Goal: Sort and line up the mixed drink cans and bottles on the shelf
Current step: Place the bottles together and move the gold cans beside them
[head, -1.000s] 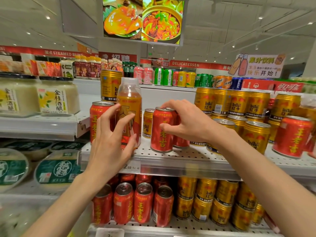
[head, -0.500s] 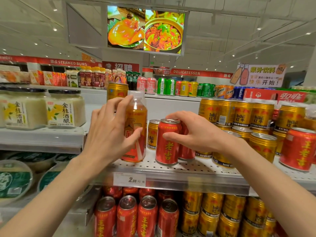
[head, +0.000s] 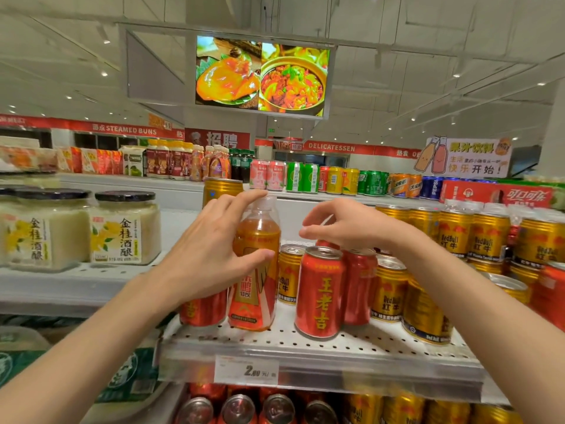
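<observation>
Our left hand (head: 211, 255) curls around an orange tea bottle (head: 256, 267) standing upright at the front of the perforated shelf (head: 305, 344). Our right hand (head: 345, 224) hovers, fingers loosely curled, holding nothing, over three red Wanglaoji cans (head: 321, 292). Gold Red Bull cans (head: 486, 237) crowd the right. The price tag (head: 246, 371) reads 2.80.

A shop interior under a white ceiling (head: 428, 41) dotted with small recessed lights. A hanging screen (head: 262, 75) shows two food dishes. Red banners (head: 122, 129) along the far wall read STEAMED BUNS and DELICATESSEN. A juice sign (head: 464, 157) stands at right.
</observation>
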